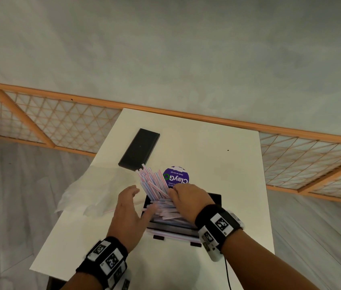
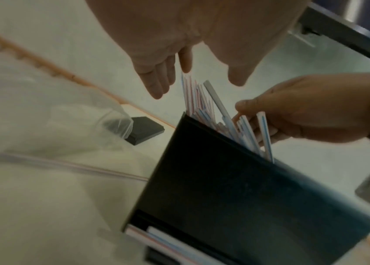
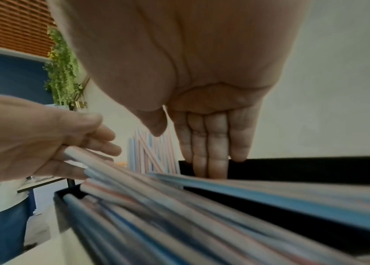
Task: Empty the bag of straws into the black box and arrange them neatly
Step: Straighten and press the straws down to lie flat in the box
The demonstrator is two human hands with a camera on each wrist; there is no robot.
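Observation:
The black box (image 1: 214, 197) stands near the table's front edge, overfilled with pink- and blue-striped straws (image 1: 155, 185). Many of them lean out over its far left corner, and others lie crossed on top. My right hand (image 1: 184, 195) presses flat on the pile with straight fingers (image 3: 211, 156) pointing down against the far wall (image 3: 315, 170). My left hand (image 1: 136, 204) is open beside the box's left end, its fingers (image 3: 102, 141) touching loose straw ends (image 3: 77, 154). The empty clear bag (image 1: 86, 191) lies crumpled to the left.
The box's black lid (image 1: 140, 150) lies flat at the back left of the white table (image 1: 228, 164). A purple round ClayGo disc (image 1: 176, 176) sits just behind the box. One stray straw (image 2: 66, 166) lies beside the bag. A person (image 3: 5, 215) stands beyond the table.

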